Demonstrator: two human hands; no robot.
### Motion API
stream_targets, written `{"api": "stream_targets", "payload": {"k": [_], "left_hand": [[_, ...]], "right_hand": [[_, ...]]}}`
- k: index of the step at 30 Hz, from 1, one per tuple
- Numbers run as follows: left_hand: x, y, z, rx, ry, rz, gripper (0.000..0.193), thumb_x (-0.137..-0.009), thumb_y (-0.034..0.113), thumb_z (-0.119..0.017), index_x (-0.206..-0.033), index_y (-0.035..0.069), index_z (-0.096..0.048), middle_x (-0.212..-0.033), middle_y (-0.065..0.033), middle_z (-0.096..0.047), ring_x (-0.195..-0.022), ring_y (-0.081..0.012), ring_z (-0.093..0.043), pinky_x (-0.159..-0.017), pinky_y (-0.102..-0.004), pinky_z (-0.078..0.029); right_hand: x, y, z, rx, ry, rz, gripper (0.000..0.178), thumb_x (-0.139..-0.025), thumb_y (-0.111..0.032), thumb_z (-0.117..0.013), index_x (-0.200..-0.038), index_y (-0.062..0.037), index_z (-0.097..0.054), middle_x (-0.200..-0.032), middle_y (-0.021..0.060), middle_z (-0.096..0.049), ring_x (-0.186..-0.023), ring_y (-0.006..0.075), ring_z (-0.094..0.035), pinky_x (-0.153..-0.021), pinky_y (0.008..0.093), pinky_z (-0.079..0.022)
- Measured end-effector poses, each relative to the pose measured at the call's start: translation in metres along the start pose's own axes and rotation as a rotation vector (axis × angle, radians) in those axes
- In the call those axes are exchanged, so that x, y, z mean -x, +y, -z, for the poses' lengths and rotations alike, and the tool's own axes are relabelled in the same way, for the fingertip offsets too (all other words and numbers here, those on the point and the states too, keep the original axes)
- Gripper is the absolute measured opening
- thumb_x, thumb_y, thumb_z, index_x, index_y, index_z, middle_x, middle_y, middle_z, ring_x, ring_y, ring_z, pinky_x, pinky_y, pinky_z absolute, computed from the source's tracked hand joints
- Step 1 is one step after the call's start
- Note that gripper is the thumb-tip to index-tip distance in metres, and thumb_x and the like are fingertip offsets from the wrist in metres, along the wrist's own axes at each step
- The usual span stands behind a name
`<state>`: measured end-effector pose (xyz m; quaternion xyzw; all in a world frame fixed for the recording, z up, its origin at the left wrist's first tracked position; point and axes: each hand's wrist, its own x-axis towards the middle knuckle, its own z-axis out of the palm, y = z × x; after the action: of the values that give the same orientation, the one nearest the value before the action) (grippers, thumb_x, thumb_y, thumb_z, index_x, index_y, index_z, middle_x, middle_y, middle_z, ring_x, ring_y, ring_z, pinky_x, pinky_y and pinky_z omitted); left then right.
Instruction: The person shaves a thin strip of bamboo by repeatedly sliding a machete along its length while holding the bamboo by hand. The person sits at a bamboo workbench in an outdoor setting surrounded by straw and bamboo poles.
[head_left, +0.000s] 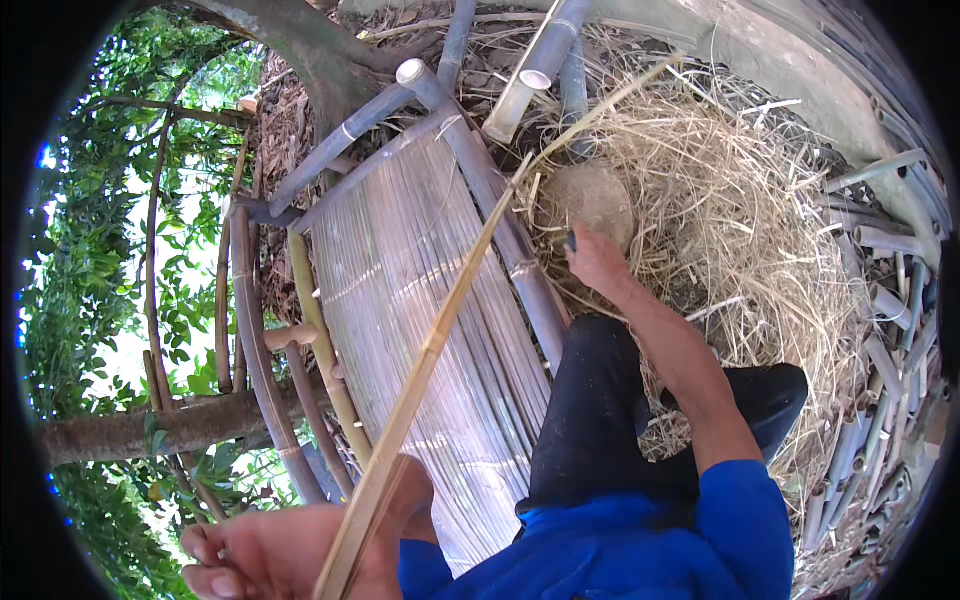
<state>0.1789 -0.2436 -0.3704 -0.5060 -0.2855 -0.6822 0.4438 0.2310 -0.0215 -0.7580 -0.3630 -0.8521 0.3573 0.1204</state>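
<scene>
Green foliage (90,330) (leaf count not determinable) is located left of the slatted bamboo table (375,230). One left hand (290,550) is at the table's near left; its fingers are curled, but whether they are clamped on anything cannot be told. One bamboo strip (433,345) passes in front of the left wrist and lies obliquely across the view of the table. Its long axis runs from the table's near left to beyond its far right; the broad end is near, and the narrow end points away and rightward. One tree trunk (325,60) stands beyond the table's far end. One round block (597,195) is right of the table's right rail. One right hand (598,262) is at the block, right of the table, fingers clamped on one small dark object (571,242) (mostly hidden). Straw (740,190) covers the ground right of the table; cut bamboo lengths (885,240), several, lie farther right.
</scene>
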Motion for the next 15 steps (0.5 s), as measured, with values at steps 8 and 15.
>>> {"api": "stream_targets", "payload": {"k": [8,15], "left_hand": [[0.104,-0.072,0.044,-0.017,-0.275,0.288,0.065,-0.099,0.069,-0.031,-0.073,0.011,-0.049,-0.065,-0.0066,-0.048,-0.065,-0.0263,-0.052,-0.06,-0.0433,-0.046],[0.03,-0.099,0.076,0.245,-0.223,0.402,0.069,-0.099,0.073,-0.027,-0.076,0.012,-0.048,-0.059,-0.0057,-0.043,-0.047,-0.0163,-0.04,-0.048,-0.0368,-0.04]], "right_hand": [[0.015,-0.029,0.033,-0.118,0.032,-0.14,0.081,-0.08,-0.038,-0.077,-0.145,-0.0078,-0.038,-0.115,0.0288,-0.066,-0.114,0.0462,-0.062,-0.101,0.052,-0.047],[0.102,-0.02,0.18,-0.101,0.268,-0.088,0.067,-0.082,-0.03,-0.079,-0.139,-0.011,-0.05,-0.102,0.0182,-0.071,-0.091,0.0314,-0.071,-0.084,0.0391,-0.056]]}}
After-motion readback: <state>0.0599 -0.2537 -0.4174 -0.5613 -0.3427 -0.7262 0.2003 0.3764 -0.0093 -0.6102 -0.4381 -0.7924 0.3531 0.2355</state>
